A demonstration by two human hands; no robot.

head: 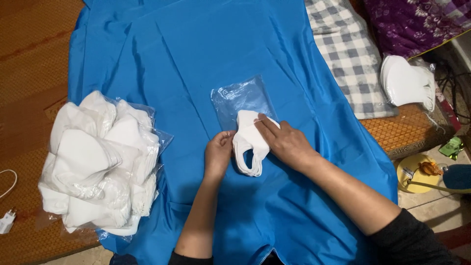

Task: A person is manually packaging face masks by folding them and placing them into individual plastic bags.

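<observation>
Both the left hand point(218, 153) and right hand point(286, 142) grip white masks point(249, 145) at a clear bag point(240, 98) on blue cloth point(196, 49).

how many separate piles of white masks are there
3. One stack sits mid-cloth between the left hand and right hand; a bagged heap lies at the cloth's left edge; another stack rests far right. Masks within each can't be counted.
</observation>
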